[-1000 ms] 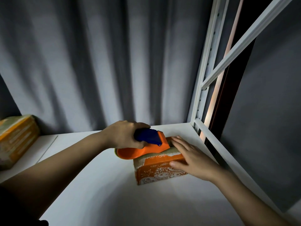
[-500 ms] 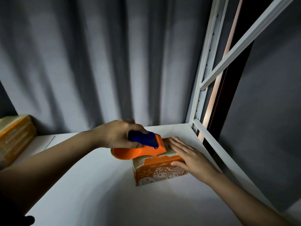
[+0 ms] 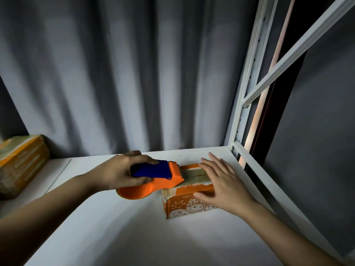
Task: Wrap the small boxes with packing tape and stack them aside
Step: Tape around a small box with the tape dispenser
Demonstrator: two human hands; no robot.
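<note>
While a taped box (image 3: 21, 162) is kept at the far left of the white bench (image 3: 119, 237), the tape dispenser (image 3: 153, 179) is gripped by the left hand (image 3: 119, 171), its nose set on the small orange box (image 3: 189, 202). This box is pressed under the flat, straight-fingered right hand (image 3: 224, 183) near a white rack frame (image 3: 247, 77).

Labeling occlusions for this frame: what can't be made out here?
- Small orange box, head view: its right end and part of its top are covered by the right hand; the print is too small to read.
- Tape dispenser: the left hand hides the rear of its blue handle; the roll is not visible.
- Box at left: cut off by the frame edge and dim.
- Both hands: palm contact is hidden.
</note>
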